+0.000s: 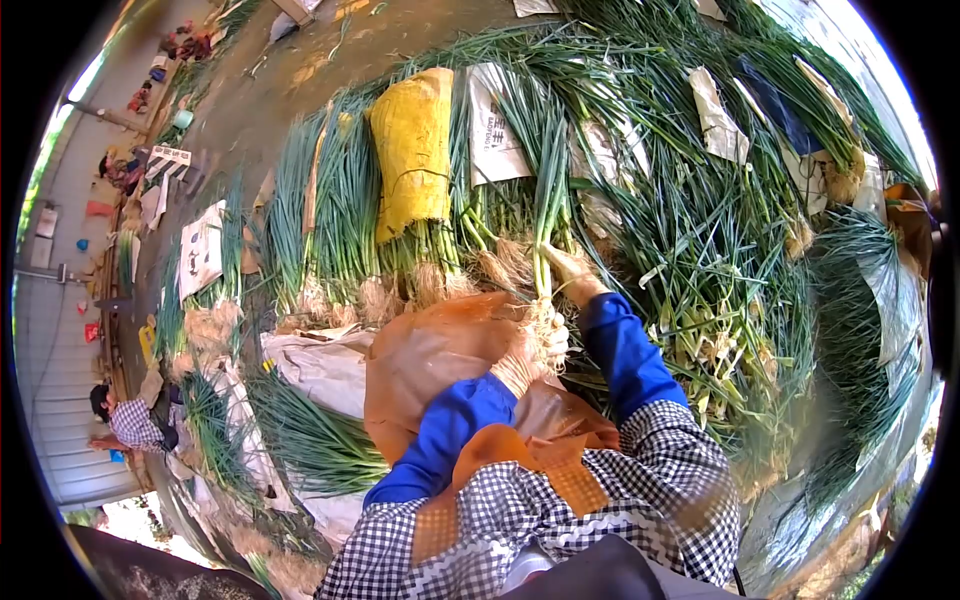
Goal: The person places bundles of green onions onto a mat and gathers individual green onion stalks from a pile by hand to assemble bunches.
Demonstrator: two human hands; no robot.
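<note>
A small bunch of green onions (548, 190) stands out in front of me, its leaves pointing away and its roots toward my body. My left hand (527, 362) is closed around the root end, with pale root hairs poking out between the fingers. Higher up, my right hand (570, 277) grips the white stalks from the right side. Some of its fingers are hidden behind the stalks. Beneath both hands an orange-brown apron (420, 350) is spread over my lap. Just beyond it lies a row of more green onions (335, 220), roots facing me.
A yellow woven sack (412, 150) and a white printed sack (495, 130) lie over the row. Heaped green onions (700, 250) fill the right side, with trimmed yellowish leaves (715, 350) nearby. Another person (135, 422) sits at far left near a corrugated wall (65, 410).
</note>
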